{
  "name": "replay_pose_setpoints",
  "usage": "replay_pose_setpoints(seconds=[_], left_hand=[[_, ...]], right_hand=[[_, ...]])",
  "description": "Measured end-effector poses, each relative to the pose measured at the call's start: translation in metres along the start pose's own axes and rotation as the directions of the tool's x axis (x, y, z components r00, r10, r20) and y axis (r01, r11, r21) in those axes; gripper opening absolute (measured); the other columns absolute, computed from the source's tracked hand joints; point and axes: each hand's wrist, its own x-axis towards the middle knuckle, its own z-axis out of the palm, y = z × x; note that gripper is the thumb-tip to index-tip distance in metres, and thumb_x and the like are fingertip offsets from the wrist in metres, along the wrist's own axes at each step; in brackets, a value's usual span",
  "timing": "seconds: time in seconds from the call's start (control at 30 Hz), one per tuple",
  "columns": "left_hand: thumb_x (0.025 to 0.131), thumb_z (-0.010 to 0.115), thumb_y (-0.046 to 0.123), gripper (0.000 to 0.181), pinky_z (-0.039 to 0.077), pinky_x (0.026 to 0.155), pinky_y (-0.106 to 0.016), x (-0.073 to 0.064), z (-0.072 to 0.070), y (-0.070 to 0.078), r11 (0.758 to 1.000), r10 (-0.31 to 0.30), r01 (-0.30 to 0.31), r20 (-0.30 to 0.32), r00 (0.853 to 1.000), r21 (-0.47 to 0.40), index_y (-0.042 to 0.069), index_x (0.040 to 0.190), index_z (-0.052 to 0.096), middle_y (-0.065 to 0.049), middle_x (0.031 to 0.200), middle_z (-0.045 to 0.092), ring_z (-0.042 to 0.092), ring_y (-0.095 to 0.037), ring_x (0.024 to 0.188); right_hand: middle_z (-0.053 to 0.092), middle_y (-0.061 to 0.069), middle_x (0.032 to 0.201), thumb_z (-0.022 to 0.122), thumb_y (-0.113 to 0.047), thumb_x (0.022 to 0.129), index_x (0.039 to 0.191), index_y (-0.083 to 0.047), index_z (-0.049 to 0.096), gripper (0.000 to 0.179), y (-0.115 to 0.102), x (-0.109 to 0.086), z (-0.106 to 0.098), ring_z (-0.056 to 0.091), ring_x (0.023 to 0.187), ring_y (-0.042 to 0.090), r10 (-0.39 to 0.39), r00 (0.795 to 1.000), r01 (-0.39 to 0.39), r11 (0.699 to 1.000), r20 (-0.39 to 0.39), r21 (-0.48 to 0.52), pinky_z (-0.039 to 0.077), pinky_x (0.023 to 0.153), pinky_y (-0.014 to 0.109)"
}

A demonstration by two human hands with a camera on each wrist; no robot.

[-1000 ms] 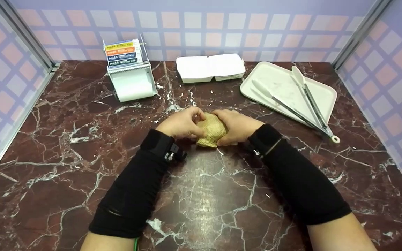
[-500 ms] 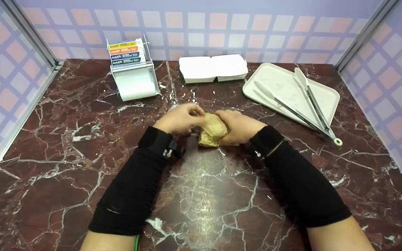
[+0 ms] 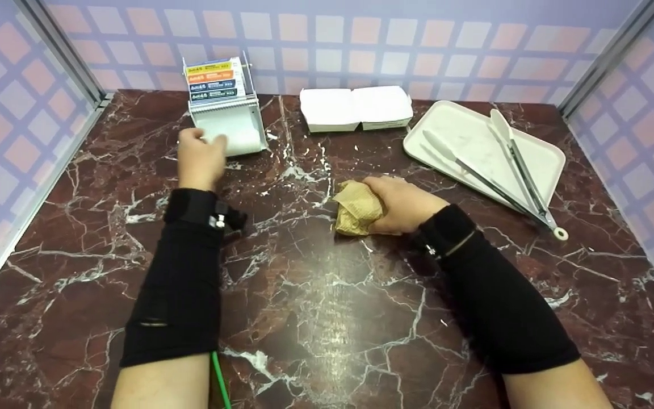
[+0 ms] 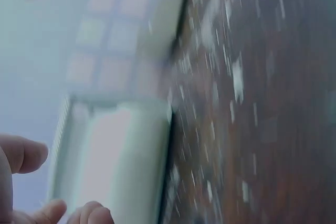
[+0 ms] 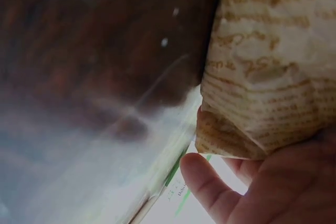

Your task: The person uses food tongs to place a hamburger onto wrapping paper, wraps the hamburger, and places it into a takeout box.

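A tan paper-wrapped bundle (image 3: 356, 209) with printed lines of text (image 5: 262, 77) rests on the marbled table in front of me. My right hand (image 3: 409, 201) grips its right side, thumb and fingers around the paper. My left hand (image 3: 201, 159) is raised over the front of a roll dispenser (image 3: 230, 122), its fingers spread and holding nothing. In the left wrist view, those fingers (image 4: 23, 155) overlap the lower left of the dispenser's pale roll (image 4: 126, 156); motion blurs this view.
Behind the bundle sits an open white carton (image 3: 355, 109) by the wall. To its right a cream tray (image 3: 469, 128) bears tongs (image 3: 523, 176), whose ring end overhangs the front edge. Several white flecks dot the table. Patterned panels border the back and sides.
My left hand has let go of the bundle and moved left and back to the dispenser. My right hand stays on the bundle, where a paper flap now stands up.
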Motion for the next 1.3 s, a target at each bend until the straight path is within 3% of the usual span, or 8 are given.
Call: replay_pose_setpoints(seconds=[0.17, 0.3, 0.37, 0.43, 0.57, 0.8, 1.0, 1.3], left_hand=[[0.102, 0.056, 0.032, 0.07, 0.042, 0.122, -0.035, 0.016, -0.012, -0.014, 0.998, -0.07, 0.07, -0.007, 0.998, 0.011, 0.0, 0.159, 0.03, -0.022, 0.161, 0.043, 0.047, -0.031, 0.142], [0.104, 0.053, 0.036, 0.063, 0.063, 0.079, -0.026, 0.024, -0.011, -0.018, 0.996, -0.093, 0.093, -0.007, 0.996, 0.006, 0.001, 0.154, 0.036, -0.021, 0.154, 0.047, 0.063, -0.025, 0.105], [0.104, 0.052, 0.038, 0.06, 0.06, 0.057, -0.022, 0.027, -0.009, -0.018, 0.994, -0.11, 0.11, -0.013, 0.994, 0.004, 0.001, 0.149, 0.04, -0.02, 0.148, 0.049, 0.061, -0.018, 0.08], [0.105, 0.051, 0.04, 0.057, 0.057, 0.051, -0.021, 0.028, -0.008, -0.018, 0.991, -0.13, 0.13, -0.023, 0.991, 0.001, 0.0, 0.145, 0.043, -0.02, 0.145, 0.05, 0.057, -0.014, 0.067], [0.106, 0.05, 0.041, 0.055, 0.057, 0.049, -0.021, 0.032, -0.006, -0.019, 0.988, -0.157, 0.156, -0.038, 0.987, -0.013, -0.001, 0.14, 0.048, -0.018, 0.138, 0.052, 0.056, -0.011, 0.059], [0.105, 0.056, 0.032, 0.034, 0.053, 0.045, -0.019, 0.038, 0.002, -0.029, 0.96, -0.165, 0.151, -0.041, 0.985, -0.236, 0.006, 0.126, 0.046, -0.007, 0.102, 0.053, 0.063, -0.008, 0.058], [0.105, 0.061, 0.027, 0.027, 0.061, 0.057, -0.022, 0.038, 0.006, -0.034, 0.892, -0.172, 0.148, -0.018, 0.985, -0.428, 0.012, 0.117, 0.043, -0.008, 0.106, 0.055, 0.07, -0.011, 0.07], [0.098, 0.072, 0.015, 0.025, 0.064, 0.072, -0.024, 0.039, 0.009, -0.035, 0.864, -0.151, 0.087, -0.089, 0.985, -0.496, 0.012, 0.103, 0.048, -0.005, 0.106, 0.055, 0.069, -0.009, 0.075]], right_hand=[[0.051, 0.017, 0.157, 0.089, -0.034, 0.079, 0.159, -0.011, 0.039, 0.097, 0.001, -0.001, -0.001, 0.045, 0.147, 0.039, -0.006, 1.0, 0.006, 1.0, -0.006, 0.006, 0.034, 0.126, 0.058], [0.051, 0.018, 0.156, 0.089, -0.035, 0.08, 0.159, -0.01, 0.04, 0.096, 0.0, -0.001, 0.0, 0.046, 0.146, 0.039, -0.012, 1.0, 0.012, 1.0, -0.013, 0.001, 0.034, 0.126, 0.058], [0.05, 0.018, 0.156, 0.088, -0.034, 0.079, 0.159, -0.009, 0.039, 0.097, 0.0, -0.001, 0.0, 0.045, 0.147, 0.039, -0.012, 1.0, 0.012, 1.0, -0.01, -0.006, 0.033, 0.127, 0.057], [0.048, 0.019, 0.158, 0.088, -0.033, 0.079, 0.16, -0.009, 0.037, 0.099, 0.0, -0.001, 0.001, 0.043, 0.149, 0.04, -0.012, 1.0, 0.012, 1.0, -0.006, -0.013, 0.032, 0.127, 0.057], [0.044, 0.019, 0.162, 0.088, -0.033, 0.079, 0.162, -0.008, 0.035, 0.1, 0.0, 0.0, 0.001, 0.039, 0.152, 0.04, -0.008, 1.0, 0.008, 1.0, -0.001, -0.012, 0.028, 0.129, 0.058], [0.04, 0.02, 0.166, 0.087, -0.032, 0.081, 0.163, -0.007, 0.032, 0.102, 0.0, -0.001, -0.001, 0.034, 0.155, 0.042, 0.012, 1.0, -0.012, 1.0, 0.014, -0.003, 0.024, 0.131, 0.059], [0.042, 0.02, 0.164, 0.088, -0.03, 0.08, 0.163, -0.007, 0.032, 0.103, -0.001, -0.002, 0.0, 0.038, 0.153, 0.04, 0.016, 1.0, -0.016, 1.0, 0.013, 0.001, 0.028, 0.129, 0.058], [0.037, 0.021, 0.167, 0.087, -0.033, 0.081, 0.165, -0.006, 0.029, 0.105, 0.0, -0.002, -0.001, 0.034, 0.155, 0.041, 0.029, 0.999, -0.029, 1.0, 0.015, 0.003, 0.026, 0.13, 0.059]])
